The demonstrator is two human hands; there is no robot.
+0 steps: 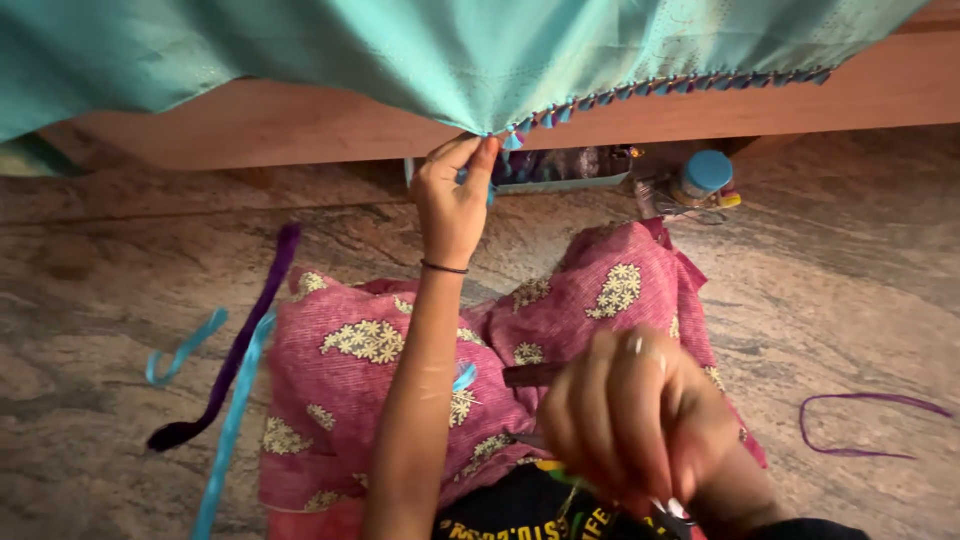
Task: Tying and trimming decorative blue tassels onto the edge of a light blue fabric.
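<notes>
A mottled brown stone floor (880, 290) is strewn with a dark purple ribbon (235, 350), light blue ribbons (185, 347), a thin purple thread loop (860, 425) and a blue-lidded jar (705, 178).

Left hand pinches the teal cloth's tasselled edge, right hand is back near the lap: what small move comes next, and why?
Probably bring the right hand up to the left hand, which pinches the teal cloth where the tassels end; the right hand is fisted low, far from that spot.

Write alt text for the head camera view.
The left hand pinches the tasselled edge of a teal cloth hanging off a wooden ledge. The right hand, blurred, sits closed over a pink flowered fabric on the stone floor.
</notes>
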